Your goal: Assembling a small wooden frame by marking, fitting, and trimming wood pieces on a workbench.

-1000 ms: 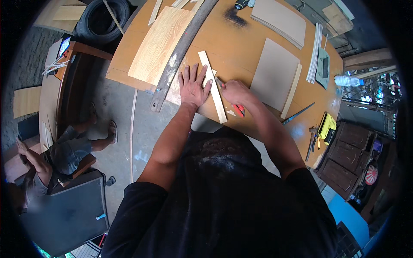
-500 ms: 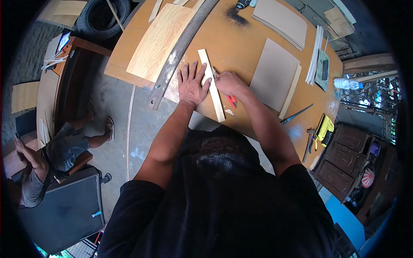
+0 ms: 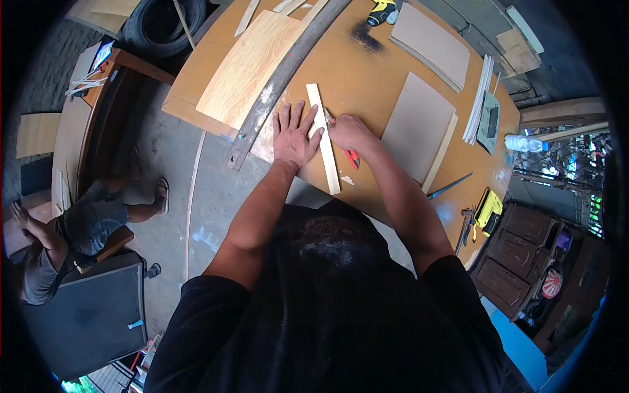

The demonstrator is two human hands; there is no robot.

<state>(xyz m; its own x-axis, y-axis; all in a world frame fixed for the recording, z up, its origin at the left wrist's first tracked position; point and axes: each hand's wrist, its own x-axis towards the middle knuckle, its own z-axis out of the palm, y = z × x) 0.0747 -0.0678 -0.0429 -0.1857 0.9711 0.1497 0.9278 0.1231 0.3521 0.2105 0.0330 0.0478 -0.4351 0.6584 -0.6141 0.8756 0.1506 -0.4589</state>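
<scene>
My left hand (image 3: 295, 139) lies flat with its fingers spread, at the near edge of the brown work table (image 3: 314, 49). Its thumb and forefinger rest on a narrow pale wood strip (image 3: 325, 154) that points away from me. On the strip's right side my right hand (image 3: 350, 133) is closed around a red-handled hand tool (image 3: 352, 159). The red end sticks out below the palm, and a small metal tip shows beside the strip. My fingers hide most of the tool, so its exact kind is unclear. A small pale chip (image 3: 347, 180) lies near the strip's lower end.
Left of my hands lie a long grey bar (image 3: 278, 88) and a wood-grain board (image 3: 244, 65). Grey-brown panels (image 3: 417, 124), a blue pointed tool (image 3: 451, 185), pliers (image 3: 466, 226) and a yellow-black tool (image 3: 488, 211) lie to the right. Another person (image 3: 78, 229) sits at far left.
The view has shifted slightly, so the table appears a little lower. Both hands keep their places on the strip and the red-handled tool, with little visible movement.
</scene>
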